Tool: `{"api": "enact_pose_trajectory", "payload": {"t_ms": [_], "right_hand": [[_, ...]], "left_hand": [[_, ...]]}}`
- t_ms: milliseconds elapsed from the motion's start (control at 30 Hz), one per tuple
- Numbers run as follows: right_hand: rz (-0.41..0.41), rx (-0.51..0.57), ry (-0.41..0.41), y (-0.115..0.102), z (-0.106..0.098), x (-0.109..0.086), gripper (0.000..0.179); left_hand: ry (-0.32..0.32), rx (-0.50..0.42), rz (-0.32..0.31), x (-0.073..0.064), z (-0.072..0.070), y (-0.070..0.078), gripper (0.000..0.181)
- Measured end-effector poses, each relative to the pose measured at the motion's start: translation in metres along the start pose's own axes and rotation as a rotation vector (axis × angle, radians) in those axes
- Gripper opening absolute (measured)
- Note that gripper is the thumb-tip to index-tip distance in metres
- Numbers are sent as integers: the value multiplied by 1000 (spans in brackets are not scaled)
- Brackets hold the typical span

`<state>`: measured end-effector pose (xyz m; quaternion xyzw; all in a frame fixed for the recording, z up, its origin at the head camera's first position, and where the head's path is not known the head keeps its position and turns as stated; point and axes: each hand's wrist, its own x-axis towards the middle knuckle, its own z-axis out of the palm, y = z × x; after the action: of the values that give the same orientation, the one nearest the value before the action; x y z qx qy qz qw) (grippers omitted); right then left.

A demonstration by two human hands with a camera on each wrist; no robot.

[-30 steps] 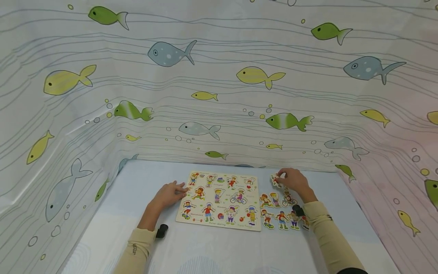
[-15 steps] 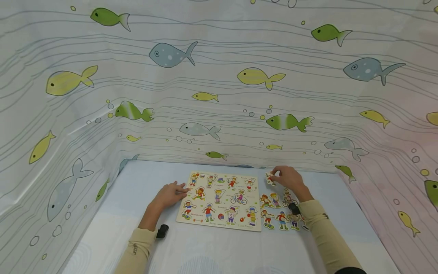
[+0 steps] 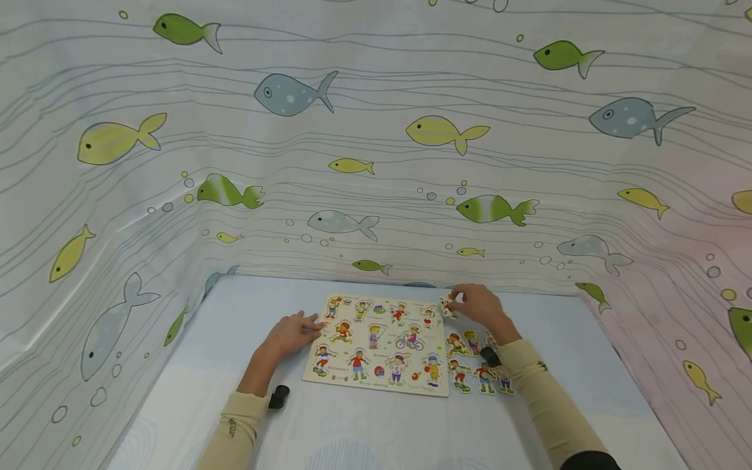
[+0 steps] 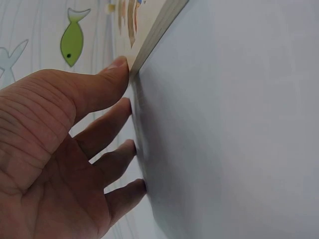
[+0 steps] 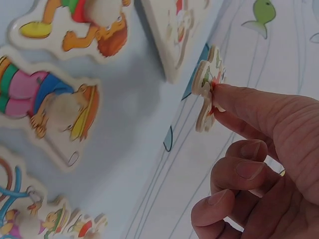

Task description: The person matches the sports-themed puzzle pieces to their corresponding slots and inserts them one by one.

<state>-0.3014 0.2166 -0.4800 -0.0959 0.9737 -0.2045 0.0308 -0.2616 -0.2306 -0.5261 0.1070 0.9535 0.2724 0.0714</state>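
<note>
My right hand (image 3: 478, 305) pinches a small wooden puzzle piece (image 5: 203, 94) between thumb and index finger, just off the far right corner of the puzzle board (image 3: 360, 333). In the right wrist view the piece appears nearly edge-on, with red and green print, and the other fingers curl loosely below. The pale board shows printed children playing sports. At its left edge lies my left hand (image 3: 292, 334), its thumb touching the board's edge and the other fingertips spread against the tabletop in the left wrist view.
Several loose puzzle pieces lie right of the board, including a runner (image 3: 456, 344), a golfer (image 5: 60, 104) and a skateboarder (image 3: 460, 376). My right forearm partly covers others. A fish-patterned sheet (image 3: 388, 189) rises behind and beside the light blue tabletop (image 3: 352, 424).
My right hand has moved left with the puzzle piece, from above the loose pieces to the board's far right corner. The left hand stays in place.
</note>
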Motion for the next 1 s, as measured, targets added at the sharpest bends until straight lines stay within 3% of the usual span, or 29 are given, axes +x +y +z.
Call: {"api": "enact_pose_trajectory", "payload": {"t_ms": [1000], "right_hand": [[-58, 25, 3, -38, 14, 16, 19]], "left_hand": [[13, -10, 11, 0, -1, -3, 29]]}}
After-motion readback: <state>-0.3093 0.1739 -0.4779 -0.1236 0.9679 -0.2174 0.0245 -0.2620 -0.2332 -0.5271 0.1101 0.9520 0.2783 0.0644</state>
